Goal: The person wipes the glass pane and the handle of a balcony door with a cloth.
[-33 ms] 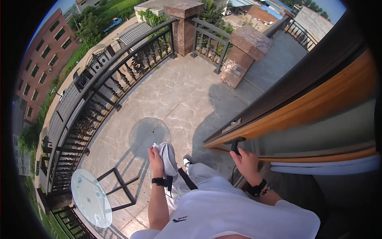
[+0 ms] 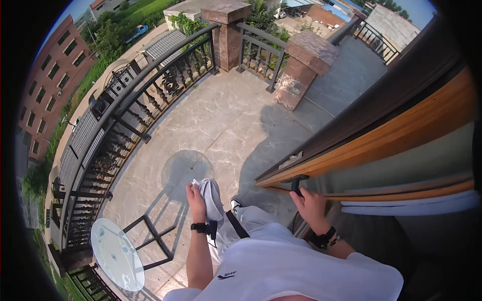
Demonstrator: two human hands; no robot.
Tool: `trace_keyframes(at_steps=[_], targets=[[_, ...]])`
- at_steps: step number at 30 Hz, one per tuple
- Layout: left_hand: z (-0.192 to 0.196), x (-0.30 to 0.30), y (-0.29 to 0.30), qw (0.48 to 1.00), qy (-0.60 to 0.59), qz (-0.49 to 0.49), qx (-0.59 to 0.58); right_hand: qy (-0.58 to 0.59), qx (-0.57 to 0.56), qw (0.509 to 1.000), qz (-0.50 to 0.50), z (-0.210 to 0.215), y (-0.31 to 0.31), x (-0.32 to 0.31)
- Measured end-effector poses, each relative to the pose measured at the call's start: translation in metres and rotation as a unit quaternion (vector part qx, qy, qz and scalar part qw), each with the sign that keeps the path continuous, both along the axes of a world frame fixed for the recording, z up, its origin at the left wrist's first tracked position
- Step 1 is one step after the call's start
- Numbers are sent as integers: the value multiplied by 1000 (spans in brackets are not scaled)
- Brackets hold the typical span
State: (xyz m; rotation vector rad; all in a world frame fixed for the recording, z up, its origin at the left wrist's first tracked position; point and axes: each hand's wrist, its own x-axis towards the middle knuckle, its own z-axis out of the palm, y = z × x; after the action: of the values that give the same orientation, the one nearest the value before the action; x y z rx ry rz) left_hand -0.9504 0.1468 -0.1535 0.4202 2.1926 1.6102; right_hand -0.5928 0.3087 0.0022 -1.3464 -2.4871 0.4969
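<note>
Nothing has visibly moved since the earlier frame; left hand point(image 2: 196, 196) stays closed around a white cloth point(image 2: 212, 199) near picture centre; right hand point(image 2: 310, 201) at four o'clock of it keeps its fingers curled on the dark door handle point(image 2: 297, 181); glass table point(image 2: 116, 253) stands at seven o'clock beside the railing point(image 2: 125, 108).

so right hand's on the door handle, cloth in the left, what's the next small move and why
Probably pull the door handle with the right hand to slide the door, since the fingers already wrap it; the left hand just holds the cloth.
</note>
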Motion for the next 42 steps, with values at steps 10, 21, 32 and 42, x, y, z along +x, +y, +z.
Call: trace_keyframes(at_steps=[10, 21, 32, 42], targets=[[-23, -53, 99, 966, -26, -257, 27, -25, 119, 975, -188, -13, -110, 12], [-5, -91, 137, 886, -83, -453, 48, -70, 141, 836, -525, -23, -279, 1], [-4, -46, 158, 842, -80, -531, 59, -8, 307, 783, -540, -1, -279, -92], [26, 1, 183, 797, -80, -598, 0, -351, 141, 587, -716, -45, -258, 55]])
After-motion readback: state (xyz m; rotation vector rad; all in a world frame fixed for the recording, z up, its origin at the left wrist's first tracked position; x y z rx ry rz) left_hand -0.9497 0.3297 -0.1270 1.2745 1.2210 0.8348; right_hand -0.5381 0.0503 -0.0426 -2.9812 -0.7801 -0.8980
